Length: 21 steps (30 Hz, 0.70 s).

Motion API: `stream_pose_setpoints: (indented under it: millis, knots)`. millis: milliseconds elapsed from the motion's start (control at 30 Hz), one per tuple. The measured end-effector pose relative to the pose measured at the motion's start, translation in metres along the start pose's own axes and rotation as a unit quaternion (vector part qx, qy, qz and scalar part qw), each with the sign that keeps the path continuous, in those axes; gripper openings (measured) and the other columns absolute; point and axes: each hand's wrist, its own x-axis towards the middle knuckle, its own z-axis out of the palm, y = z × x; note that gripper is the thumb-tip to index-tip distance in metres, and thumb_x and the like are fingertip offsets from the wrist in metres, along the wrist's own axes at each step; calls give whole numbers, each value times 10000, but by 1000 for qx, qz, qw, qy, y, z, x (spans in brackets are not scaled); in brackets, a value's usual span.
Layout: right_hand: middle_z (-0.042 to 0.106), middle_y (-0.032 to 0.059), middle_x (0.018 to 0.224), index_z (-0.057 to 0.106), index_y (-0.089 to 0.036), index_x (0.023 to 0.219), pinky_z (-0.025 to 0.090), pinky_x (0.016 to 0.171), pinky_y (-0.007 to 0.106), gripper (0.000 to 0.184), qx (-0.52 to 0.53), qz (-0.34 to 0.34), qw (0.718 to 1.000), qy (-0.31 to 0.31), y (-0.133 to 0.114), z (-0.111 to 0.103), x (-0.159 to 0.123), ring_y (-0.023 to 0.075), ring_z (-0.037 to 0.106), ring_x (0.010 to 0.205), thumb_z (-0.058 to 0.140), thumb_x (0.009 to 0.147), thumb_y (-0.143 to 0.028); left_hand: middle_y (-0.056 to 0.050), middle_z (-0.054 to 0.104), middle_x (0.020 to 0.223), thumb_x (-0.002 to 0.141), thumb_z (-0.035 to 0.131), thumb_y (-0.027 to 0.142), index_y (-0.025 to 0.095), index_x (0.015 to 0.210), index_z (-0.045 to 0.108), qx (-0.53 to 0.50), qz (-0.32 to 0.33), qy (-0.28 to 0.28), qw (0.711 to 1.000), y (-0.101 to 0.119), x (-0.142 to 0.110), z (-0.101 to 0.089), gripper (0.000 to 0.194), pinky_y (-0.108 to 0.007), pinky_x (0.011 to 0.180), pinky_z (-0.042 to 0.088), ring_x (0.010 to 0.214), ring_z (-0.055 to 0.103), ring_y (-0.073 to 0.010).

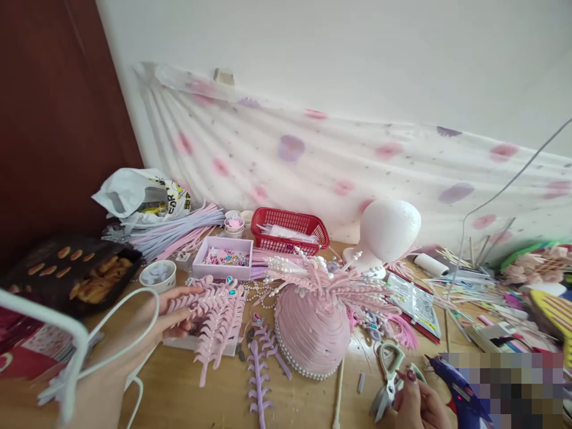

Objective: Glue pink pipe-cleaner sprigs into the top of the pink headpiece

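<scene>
My left hand is closed on pink leaf-like sprigs with curled side strips and blue-green gems at their tips. Below them sits a pale box, mostly covered. My right hand is pinched at the lower right; a small dark red spot shows at its fingertips, and I cannot tell if it is a nail or a gem. Beside it lie scissors with pale green handles and a dark blue glue gun. A pink headpiece edged with pearls stands between my hands, near lilac sprigs.
Behind are a white box of gems, a red basket, a paper cup and a white foam head. A white tube frame and cord cross the left front. Craft clutter covers the right side.
</scene>
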Motion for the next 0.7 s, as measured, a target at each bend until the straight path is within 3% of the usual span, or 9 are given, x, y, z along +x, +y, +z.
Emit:
stream_pose_setpoints:
  millis: [167,267,367,433,500,533,633,700]
  knots:
    - [537,20,448,601,-249,634,413,493,376,430,-20,-21,999,-31,3,-5,3,209,512,429,596,777,-655,5,695,768,657,809,299,215,1233,604,-115,-11,3,993,-2,-3,25,617,-216,495,534,551,588,-118]
    - [545,-5,463,643,-208,702,420,521,337,436,-19,-19,999,-40,12,-8,6,185,522,453,573,829,-619,44,636,682,727,715,129,205,1175,615,-261,-45,27,964,-1,0,27,466,-116,428,478,465,539,-51]
    - [522,-21,456,660,-182,723,398,507,309,469,-6,-27,999,-33,17,-8,7,165,500,447,560,844,-624,46,585,639,819,515,-9,172,967,595,-472,-138,12,871,2,-1,25,247,-43,396,437,423,519,-11]
    - [522,-15,455,665,-174,716,389,502,304,498,-17,-46,998,-33,20,-6,6,160,489,444,555,842,-643,33,587,656,870,414,-40,163,890,541,-584,-188,-7,790,4,-4,24,240,-26,413,454,436,544,-3]
    - [539,-2,469,671,-168,715,390,504,303,516,-30,-64,997,-29,22,-5,6,157,484,447,563,833,-658,20,599,683,908,356,-38,159,886,518,-633,-205,-19,747,7,-6,25,256,-30,436,480,451,568,-5]
    - [551,5,482,674,-165,719,392,506,302,524,-32,-70,997,-27,23,-4,5,157,486,453,568,828,-665,14,602,690,916,345,-33,158,890,517,-628,-202,-14,751,8,-8,26,259,-38,427,483,448,571,-10]
    - [568,17,510,675,-160,720,397,510,300,549,-30,-76,996,-25,30,-3,3,159,498,473,568,817,-690,21,576,653,907,381,-30,164,852,518,-567,-186,6,802,13,-11,27,244,-56,369,458,402,542,-23]
    - [584,28,532,683,-152,728,399,520,300,557,-23,-76,997,-22,35,-3,2,161,507,487,567,823,-689,37,545,615,903,398,-30,166,812,508,-555,-183,10,812,18,-15,25,242,-44,351,432,376,517,-17]
